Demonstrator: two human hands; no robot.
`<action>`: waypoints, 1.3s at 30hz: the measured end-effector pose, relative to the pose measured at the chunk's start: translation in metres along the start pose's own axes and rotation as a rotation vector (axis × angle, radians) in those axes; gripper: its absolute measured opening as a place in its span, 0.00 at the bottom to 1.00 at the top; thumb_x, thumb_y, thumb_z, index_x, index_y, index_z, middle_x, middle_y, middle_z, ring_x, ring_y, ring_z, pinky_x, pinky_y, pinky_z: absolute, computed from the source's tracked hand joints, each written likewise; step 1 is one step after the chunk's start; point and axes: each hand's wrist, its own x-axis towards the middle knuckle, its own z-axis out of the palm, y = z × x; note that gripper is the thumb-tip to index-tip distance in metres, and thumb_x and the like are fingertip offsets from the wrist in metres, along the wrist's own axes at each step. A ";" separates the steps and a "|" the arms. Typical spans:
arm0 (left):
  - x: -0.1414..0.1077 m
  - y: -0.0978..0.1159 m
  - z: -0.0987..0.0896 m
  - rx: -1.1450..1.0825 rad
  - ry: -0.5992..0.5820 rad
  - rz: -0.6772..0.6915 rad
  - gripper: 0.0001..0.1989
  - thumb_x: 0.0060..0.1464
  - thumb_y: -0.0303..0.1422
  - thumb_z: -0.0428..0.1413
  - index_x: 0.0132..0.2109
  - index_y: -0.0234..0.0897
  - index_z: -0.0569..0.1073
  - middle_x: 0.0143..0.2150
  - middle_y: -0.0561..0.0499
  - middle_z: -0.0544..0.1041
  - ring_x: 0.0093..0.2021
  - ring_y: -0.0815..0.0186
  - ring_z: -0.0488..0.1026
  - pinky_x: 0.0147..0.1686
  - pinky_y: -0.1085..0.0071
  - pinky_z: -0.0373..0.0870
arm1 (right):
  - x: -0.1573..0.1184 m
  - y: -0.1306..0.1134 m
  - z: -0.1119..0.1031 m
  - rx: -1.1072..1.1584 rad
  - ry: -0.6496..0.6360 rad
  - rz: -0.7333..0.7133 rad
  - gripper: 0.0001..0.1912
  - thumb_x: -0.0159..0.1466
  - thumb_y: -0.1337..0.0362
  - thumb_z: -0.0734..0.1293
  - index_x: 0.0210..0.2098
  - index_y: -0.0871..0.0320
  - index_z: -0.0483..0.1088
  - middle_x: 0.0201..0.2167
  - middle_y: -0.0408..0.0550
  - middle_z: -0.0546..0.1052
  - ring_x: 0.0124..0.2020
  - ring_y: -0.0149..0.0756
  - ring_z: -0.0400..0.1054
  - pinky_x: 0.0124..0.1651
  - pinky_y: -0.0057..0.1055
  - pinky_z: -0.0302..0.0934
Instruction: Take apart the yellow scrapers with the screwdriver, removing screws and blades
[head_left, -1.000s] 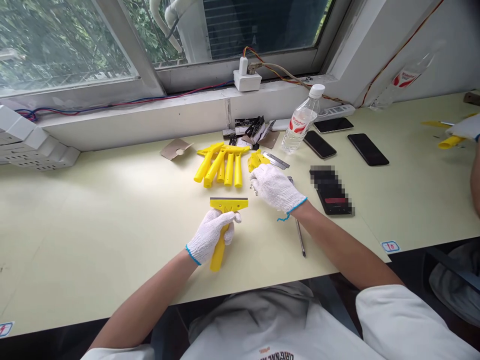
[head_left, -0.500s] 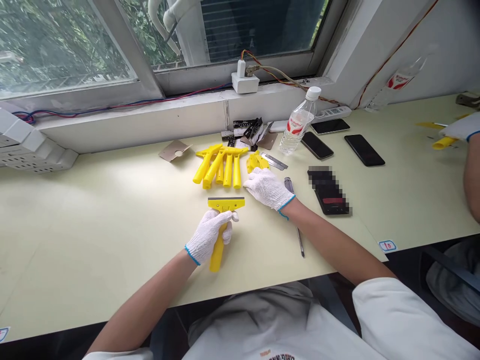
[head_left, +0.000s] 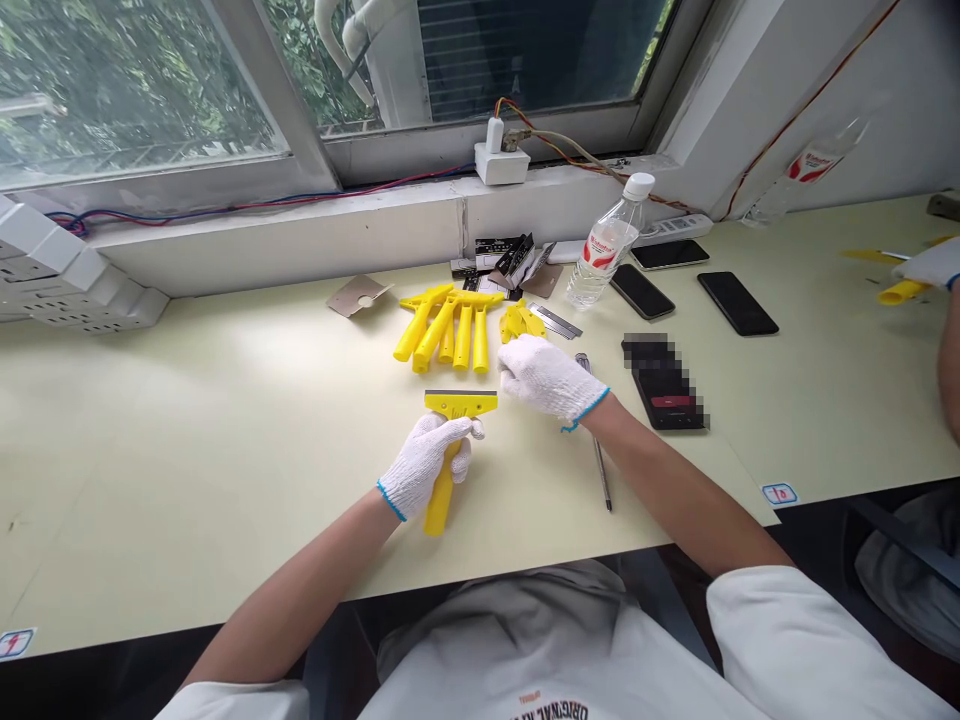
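My left hand (head_left: 427, 458), in a white glove, is wrapped round the handle of a yellow scraper (head_left: 460, 404) whose dark blade edge points away from me. My right hand (head_left: 546, 378), also gloved, has its fingers curled together just in front of a small pile of yellow parts (head_left: 522, 321); whatever its fingertips hold, if anything, is hidden. Several yellow scraper handles (head_left: 463, 338) lie behind the held scraper. Thin metal blades (head_left: 555, 321) rest right of the pile. A screwdriver (head_left: 601, 470) lies partly under my right wrist.
Black packaging (head_left: 510, 262) and a brown card (head_left: 358, 296) lie near the wall. A water bottle (head_left: 606, 245) stands beside several phones (head_left: 738, 303). White boxes (head_left: 75, 275) are stacked at left. A co-worker's gloved hand (head_left: 930, 262) holds a yellow piece at far right.
The view has shifted slightly, moving most things a little to the right in the picture. My right hand's fingers have curled further in; my left hand keeps its hold on the scraper.
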 end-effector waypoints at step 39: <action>-0.001 0.002 0.006 0.067 0.005 0.001 0.13 0.63 0.44 0.59 0.39 0.37 0.76 0.18 0.56 0.68 0.19 0.69 0.63 0.26 0.72 0.65 | -0.037 -0.034 0.013 0.516 0.313 -0.345 0.11 0.75 0.72 0.66 0.38 0.56 0.77 0.37 0.48 0.82 0.39 0.39 0.73 0.47 0.37 0.67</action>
